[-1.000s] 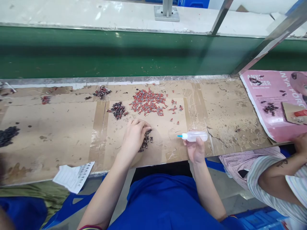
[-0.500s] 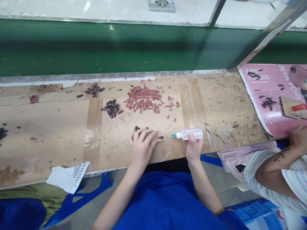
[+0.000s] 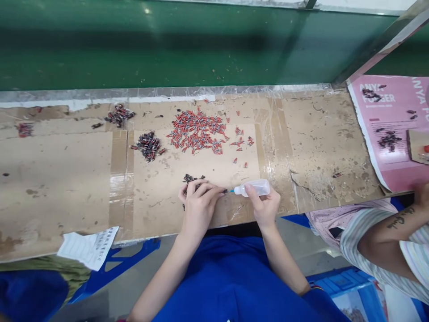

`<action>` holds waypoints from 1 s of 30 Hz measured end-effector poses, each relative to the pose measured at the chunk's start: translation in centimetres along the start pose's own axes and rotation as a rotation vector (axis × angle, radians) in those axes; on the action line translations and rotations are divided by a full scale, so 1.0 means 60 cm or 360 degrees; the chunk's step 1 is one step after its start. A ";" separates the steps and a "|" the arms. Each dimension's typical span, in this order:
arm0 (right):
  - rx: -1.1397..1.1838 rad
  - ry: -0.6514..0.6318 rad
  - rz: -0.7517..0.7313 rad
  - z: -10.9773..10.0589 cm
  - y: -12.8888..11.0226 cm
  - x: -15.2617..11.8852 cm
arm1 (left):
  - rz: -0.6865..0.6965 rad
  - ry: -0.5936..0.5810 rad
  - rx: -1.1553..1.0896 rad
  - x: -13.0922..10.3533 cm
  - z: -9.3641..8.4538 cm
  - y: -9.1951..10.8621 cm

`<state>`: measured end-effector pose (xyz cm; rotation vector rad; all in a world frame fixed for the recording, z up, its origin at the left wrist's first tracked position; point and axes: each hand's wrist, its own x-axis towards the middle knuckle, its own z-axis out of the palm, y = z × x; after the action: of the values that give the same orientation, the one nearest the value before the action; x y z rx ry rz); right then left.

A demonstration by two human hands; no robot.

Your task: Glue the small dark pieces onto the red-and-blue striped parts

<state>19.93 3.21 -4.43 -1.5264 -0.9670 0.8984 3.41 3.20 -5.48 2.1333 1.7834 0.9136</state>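
My left hand (image 3: 200, 201) rests on the cardboard, its thumb and fingertips pinched on a small dark part (image 3: 225, 191). Several more black parts (image 3: 189, 178) lie beside and partly under its fingers. In my right hand (image 3: 266, 205) is a translucent squeeze bottle (image 3: 259, 187), lying nearly level, with its blue tip touching or very near the dark part. Beyond my hands spreads a heap of small red parts with metal ends (image 3: 197, 132). A pile of dark and red pieces (image 3: 148, 146) lies left of that heap.
Another dark pile (image 3: 119, 116) and a red cluster (image 3: 24, 129) lie farther left. A paper slip (image 3: 89, 246) overhangs the cardboard's front edge. At right are a pink poster (image 3: 385, 165) and another person's arm (image 3: 389, 232). A green panel (image 3: 150, 49) stands behind.
The bottle has moved left, bringing its tip up to the dark part at my left fingertips. The view has shifted, and more black parts show around my left hand.
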 end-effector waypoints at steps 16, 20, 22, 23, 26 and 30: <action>-0.0141 -0.0027 0.0027 0.001 -0.004 0.002 | -0.0102 -0.0103 -0.0038 0.006 -0.008 0.002; -0.0082 0.0029 0.0046 0.001 -0.002 0.001 | -0.0108 -0.0084 -0.0045 0.006 -0.008 0.004; -0.0037 0.0033 0.0040 0.001 -0.001 0.000 | -0.0110 -0.0081 -0.0045 0.006 -0.008 0.005; -0.0019 0.0028 0.0034 0.000 -0.001 0.000 | -0.0109 -0.0083 -0.0044 0.005 -0.007 0.005; -0.0032 -0.0009 0.0018 -0.001 -0.001 0.000 | -0.0093 -0.0075 -0.0041 0.005 -0.007 0.005; -0.0139 -0.0067 0.0019 -0.002 0.000 0.001 | -0.0086 -0.0048 -0.0040 0.005 -0.005 0.005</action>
<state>20.08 3.20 -4.40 -1.5938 -1.0400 0.9105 3.50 3.32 -4.98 2.0620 1.7963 0.8815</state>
